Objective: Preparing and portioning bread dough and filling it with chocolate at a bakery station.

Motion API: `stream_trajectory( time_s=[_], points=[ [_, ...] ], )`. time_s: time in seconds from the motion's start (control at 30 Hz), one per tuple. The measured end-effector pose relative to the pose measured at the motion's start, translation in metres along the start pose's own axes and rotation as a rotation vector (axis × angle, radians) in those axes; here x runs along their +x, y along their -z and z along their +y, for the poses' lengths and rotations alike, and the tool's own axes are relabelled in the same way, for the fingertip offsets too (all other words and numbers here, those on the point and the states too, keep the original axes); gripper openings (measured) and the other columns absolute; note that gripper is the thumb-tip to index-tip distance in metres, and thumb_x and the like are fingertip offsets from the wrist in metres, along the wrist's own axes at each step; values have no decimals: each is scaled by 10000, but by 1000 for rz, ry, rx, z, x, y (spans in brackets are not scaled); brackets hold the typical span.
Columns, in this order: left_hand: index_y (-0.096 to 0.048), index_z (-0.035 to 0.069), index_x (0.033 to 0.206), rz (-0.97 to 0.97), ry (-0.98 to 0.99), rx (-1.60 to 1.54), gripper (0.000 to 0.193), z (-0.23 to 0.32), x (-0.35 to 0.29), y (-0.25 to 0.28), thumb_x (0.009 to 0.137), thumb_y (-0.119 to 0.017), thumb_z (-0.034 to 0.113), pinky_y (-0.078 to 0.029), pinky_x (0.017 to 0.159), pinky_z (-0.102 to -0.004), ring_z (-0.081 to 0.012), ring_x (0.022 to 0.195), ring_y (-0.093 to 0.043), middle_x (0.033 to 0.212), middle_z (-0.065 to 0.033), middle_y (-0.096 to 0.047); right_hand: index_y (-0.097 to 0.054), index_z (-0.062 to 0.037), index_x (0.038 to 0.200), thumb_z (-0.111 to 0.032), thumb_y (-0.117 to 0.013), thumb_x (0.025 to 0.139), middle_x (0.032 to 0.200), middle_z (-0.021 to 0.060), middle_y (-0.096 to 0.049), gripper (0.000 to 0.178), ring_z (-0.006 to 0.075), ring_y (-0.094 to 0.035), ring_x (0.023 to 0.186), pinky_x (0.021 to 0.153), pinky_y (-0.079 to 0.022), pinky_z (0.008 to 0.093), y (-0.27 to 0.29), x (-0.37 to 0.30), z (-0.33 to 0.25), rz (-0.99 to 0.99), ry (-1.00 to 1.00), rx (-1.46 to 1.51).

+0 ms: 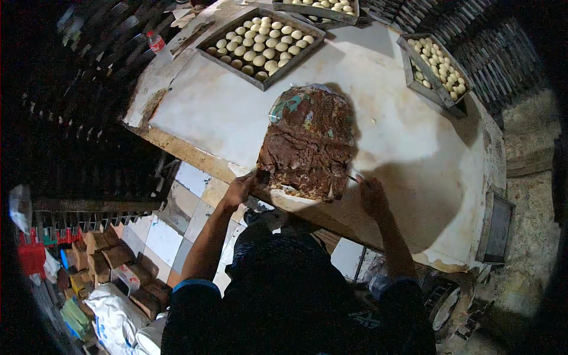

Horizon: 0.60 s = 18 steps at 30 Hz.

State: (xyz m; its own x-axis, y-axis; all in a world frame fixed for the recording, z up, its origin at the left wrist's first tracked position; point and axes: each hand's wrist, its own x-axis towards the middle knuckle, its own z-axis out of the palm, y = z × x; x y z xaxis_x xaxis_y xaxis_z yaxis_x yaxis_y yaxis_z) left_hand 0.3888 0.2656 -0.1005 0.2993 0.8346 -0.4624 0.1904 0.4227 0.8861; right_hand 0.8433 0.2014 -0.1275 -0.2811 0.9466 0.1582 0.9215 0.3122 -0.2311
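Apparent step: working the brown-coated, round-ended flat slab [307, 145] at the surface's near edge
Left hand [239, 189] grips its near-left corner; right hand [371, 195] grips a thin dark tool [354, 178] by its right edge; next move likely needs a steady left hold; room opens rightward across the worn white surface [402, 145]

2 hands [239, 189], 1 tool [353, 178], 1 brn slab [305, 151], 1 btl [156, 43] — trays [297, 60] in 3 spots — balls [259, 47]: dozens
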Motion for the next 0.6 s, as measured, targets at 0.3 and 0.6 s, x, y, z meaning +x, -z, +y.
stream_trajectory(
  time_s=[0.3,0.6],
  points=[
    [-605,0,1006,482,-30,345,365,-130,-70,105,899,-528,340,-476,663,-331,-215,700,-621,731,-125,-619,-528,11,1001,-148,-590,865,999,172,-510,218,332,-517,894,795,-421,450,22,13,-96,589,-78,213],
    [-610,81,662,515,597,658,332,-513,-316,235,894,-554,313,-312,342,-388,-181,334,-419,549,-54,-566,-573,27,1025,-64,-555,867,1062,138,-473,183,247,-499,863,744,-434,345,6,155,-370,336,110,563]
  ],
)
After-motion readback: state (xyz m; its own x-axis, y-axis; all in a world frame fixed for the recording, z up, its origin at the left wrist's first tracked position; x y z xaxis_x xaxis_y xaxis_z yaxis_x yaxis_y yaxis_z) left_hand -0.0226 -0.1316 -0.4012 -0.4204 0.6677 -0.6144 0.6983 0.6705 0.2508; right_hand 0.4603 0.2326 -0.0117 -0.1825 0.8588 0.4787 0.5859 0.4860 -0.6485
